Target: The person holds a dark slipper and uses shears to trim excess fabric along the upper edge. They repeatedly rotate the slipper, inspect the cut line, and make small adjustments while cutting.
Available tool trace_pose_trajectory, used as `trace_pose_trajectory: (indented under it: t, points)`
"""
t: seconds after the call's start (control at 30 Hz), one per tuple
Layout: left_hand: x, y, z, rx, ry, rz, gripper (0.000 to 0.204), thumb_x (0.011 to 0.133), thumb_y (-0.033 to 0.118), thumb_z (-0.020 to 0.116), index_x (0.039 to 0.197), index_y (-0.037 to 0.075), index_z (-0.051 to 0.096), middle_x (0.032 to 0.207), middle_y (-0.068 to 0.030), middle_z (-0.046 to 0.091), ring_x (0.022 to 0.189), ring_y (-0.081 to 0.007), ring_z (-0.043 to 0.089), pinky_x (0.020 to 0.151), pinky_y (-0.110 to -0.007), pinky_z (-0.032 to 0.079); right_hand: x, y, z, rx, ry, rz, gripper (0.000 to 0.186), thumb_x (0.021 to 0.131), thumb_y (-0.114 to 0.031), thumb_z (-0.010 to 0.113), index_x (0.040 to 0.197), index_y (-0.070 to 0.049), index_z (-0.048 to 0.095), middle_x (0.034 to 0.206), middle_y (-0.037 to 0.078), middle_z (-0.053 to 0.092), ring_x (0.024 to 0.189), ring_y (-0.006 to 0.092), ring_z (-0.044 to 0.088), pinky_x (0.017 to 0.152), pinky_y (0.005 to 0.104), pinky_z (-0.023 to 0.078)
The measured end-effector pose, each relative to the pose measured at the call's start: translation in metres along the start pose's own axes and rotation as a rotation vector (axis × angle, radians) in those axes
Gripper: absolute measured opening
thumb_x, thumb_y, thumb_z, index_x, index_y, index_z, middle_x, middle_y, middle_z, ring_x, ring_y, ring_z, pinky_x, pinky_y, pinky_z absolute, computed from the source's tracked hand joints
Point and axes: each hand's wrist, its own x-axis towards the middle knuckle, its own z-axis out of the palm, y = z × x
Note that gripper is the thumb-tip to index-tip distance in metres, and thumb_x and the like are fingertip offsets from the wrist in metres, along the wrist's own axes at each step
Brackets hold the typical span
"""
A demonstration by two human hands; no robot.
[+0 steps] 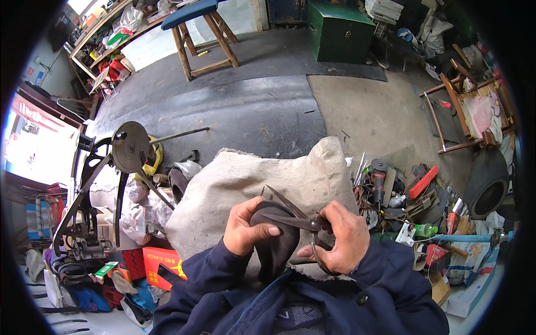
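Observation:
My left hand (243, 228) is closed around a black shoe (277, 251), thumb on top and fingers behind it. The shoe is held above my lap, and its lower part reaches down to the front of my jacket. In my right hand (347, 237) is a pair of dark metal scissors (304, 222), the fingers wrapped round its handles. The blades stand apart and point left. One blade lies across the shoe close to my left thumb, while the other reaches past its upper edge. A stained beige cloth (240, 176) covers my lap beneath both hands.
At left stands a black sewing machine with a handwheel (130, 147). Bags and a red box (162, 267) lie below it. An angle grinder (379, 178) and loose tools crowd the right. Farther off are a blue-topped stool (192, 17) and a green chest (339, 33).

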Motion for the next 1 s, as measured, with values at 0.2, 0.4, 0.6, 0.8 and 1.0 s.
trace_pose_trajectory:
  t: [0.2, 0.4, 0.6, 0.8, 1.0]
  points:
    - [0.002, 0.002, 0.007, 0.031, 0.008, -0.001, 0.027, 0.082, -0.003, 0.078, 0.107, 0.0, 0.069, 0.098, -0.0032, 0.074, 0.089, -0.0099, 0.067, 0.083, -0.025, 0.052, 0.002, 0.002, -0.002, -0.015, 0.042, -0.04, 0.074, 0.069, -0.066, 0.084, 0.089, 0.0, 0.058, 0.083, 0.015, 0.057, 0.07, 0.0376, 0.063, 0.061, 0.0417, 0.05]
    - [0.001, 0.002, 0.011, 0.06, 0.013, -0.012, 0.025, 0.081, -0.003, 0.078, 0.104, 0.001, 0.07, 0.095, -0.0019, 0.073, 0.087, -0.0086, 0.065, 0.08, -0.024, 0.052, 0.0, 0.001, -0.013, -0.177, -0.022, -0.043, 0.073, 0.072, -0.071, 0.079, 0.086, -0.003, 0.059, 0.083, 0.013, 0.061, 0.067, 0.0352, 0.067, 0.057, 0.043, 0.051]
    - [0.001, 0.002, 0.016, 0.102, 0.016, -0.023, 0.024, 0.081, -0.004, 0.078, 0.103, 0.001, 0.069, 0.092, -0.0004, 0.072, 0.085, -0.0068, 0.063, 0.079, -0.024, 0.05, -0.002, 0.002, -0.021, -0.257, -0.023, -0.086, 0.07, 0.074, -0.07, 0.078, 0.079, -0.004, 0.057, 0.072, 0.013, 0.059, 0.06, 0.0339, 0.065, 0.054, 0.0412, 0.05]
    - [0.0, 0.007, 0.024, 0.146, -0.005, -0.033, 0.025, 0.081, -0.004, 0.078, 0.104, -0.001, 0.069, 0.093, -0.0004, 0.072, 0.087, -0.0077, 0.063, 0.081, -0.024, 0.05, -0.007, 0.003, -0.036, -0.309, -0.08, -0.086, 0.068, 0.073, -0.067, 0.08, 0.077, -0.004, 0.056, 0.068, 0.013, 0.058, 0.058, 0.034, 0.063, 0.052, 0.0407, 0.049]
    - [0.005, 0.011, 0.039, 0.177, -0.095, -0.07, 0.025, 0.082, -0.002, 0.078, 0.105, -0.001, 0.069, 0.094, -0.0012, 0.072, 0.089, -0.0071, 0.062, 0.082, -0.025, 0.05, -0.021, 0.006, -0.059, -0.375, -0.131, -0.094, 0.066, 0.07, -0.062, 0.085, 0.076, -0.003, 0.056, 0.064, 0.01, 0.056, 0.051, 0.0292, 0.06, 0.049, 0.039, 0.048]
